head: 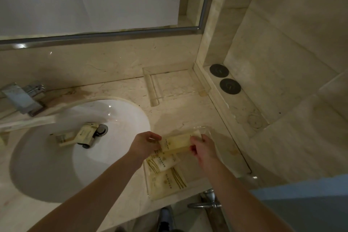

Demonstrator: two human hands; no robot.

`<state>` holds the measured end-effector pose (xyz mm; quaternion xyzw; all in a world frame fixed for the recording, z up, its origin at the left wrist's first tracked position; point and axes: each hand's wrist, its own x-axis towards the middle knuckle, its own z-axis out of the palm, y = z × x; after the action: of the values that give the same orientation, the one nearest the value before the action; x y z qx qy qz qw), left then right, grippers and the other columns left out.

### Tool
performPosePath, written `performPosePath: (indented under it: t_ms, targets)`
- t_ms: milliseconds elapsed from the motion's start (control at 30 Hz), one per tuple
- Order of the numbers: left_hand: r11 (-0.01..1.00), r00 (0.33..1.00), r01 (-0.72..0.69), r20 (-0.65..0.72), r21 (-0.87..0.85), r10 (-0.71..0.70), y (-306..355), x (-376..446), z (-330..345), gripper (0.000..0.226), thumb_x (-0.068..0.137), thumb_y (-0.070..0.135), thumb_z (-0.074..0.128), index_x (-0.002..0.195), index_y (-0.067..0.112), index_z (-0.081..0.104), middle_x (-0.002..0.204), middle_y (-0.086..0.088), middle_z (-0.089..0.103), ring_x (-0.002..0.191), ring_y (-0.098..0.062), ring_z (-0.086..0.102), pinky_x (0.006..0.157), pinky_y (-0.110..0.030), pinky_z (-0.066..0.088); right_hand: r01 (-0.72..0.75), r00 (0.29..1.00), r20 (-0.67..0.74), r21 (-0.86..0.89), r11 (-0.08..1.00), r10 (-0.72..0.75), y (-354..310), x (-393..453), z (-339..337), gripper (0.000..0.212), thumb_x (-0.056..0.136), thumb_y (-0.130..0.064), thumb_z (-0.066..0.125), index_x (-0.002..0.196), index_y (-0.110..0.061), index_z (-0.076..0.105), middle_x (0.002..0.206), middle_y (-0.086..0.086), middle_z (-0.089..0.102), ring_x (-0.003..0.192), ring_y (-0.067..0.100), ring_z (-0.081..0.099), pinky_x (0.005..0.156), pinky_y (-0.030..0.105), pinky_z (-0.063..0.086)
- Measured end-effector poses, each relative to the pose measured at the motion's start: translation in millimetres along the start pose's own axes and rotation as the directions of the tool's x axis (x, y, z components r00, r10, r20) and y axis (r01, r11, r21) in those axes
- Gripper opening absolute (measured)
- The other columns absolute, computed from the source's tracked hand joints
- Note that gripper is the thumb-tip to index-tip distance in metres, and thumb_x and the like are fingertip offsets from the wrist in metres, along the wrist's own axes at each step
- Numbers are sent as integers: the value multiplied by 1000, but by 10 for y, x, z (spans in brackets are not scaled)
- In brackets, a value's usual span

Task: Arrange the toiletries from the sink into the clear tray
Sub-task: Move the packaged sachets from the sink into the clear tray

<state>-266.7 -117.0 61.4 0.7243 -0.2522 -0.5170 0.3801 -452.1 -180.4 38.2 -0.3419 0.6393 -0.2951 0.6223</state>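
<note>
Fingers of our left hand (148,144) and right hand (202,149) pinch the ends of a packet (176,144) over the clear tray (216,133), lower centre. Next we'd lay it flat; more toiletries (79,134) wait in the sink (122,118).

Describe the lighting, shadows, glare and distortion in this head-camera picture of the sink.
Head view: dim, warm light; the arms cast a broad shadow over the left of the sink; small glare spots on its far rim and on the mirror frame; wide-angle lens bows the frame and walls; corners darken.
</note>
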Motion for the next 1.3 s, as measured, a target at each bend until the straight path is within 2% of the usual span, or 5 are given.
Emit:
performPosePath:
  t_ms: [300,533,667,933,1300]
  targets:
    - [705,911,-202,-135,680,391,-136,-31,35,20,81,3,58,98,13,63,99,-2,51,77,-16,48,61,-16,35,-70,997,-47,-43,997,68,103,87,97,10,85,0,62,95,1,62,73,13,63,58,21,59,56,32,51]
    - [574,869,-274,-57,771,491,-283,9,16,15,80,4,62,93,9,61,99,-6,51,70,-17,45,66,-22,35,-31,991,-130,-164,986,9,165,173,201,10,85,-7,62,94,-2,62,91,20,67,64,24,62,60,38,57]
    - [502,873,-319,43,804,486,-294,6,12,13,79,11,63,92,11,60,98,-4,50,80,-18,46,68,-23,40,64,964,-188,-516,854,-187,178,167,274,25,80,-26,65,98,-9,63,97,16,70,82,30,67,73,43,58]
    - [150,884,-389,323,909,336,-402,-27,15,33,74,47,64,98,26,57,108,4,55,102,-19,50,88,-34,33,51,969,-153,-645,763,-194,107,123,295,51,82,-36,68,121,-8,49,116,17,64,101,35,62,78,36,50]
    - [130,861,-438,373,890,346,-445,30,-20,38,77,40,65,111,30,51,111,6,55,104,-19,53,90,-35,31,122,958,-89,-730,673,-271,174,-32,96,51,78,-46,68,108,-11,47,106,10,61,89,29,62,70,34,49]
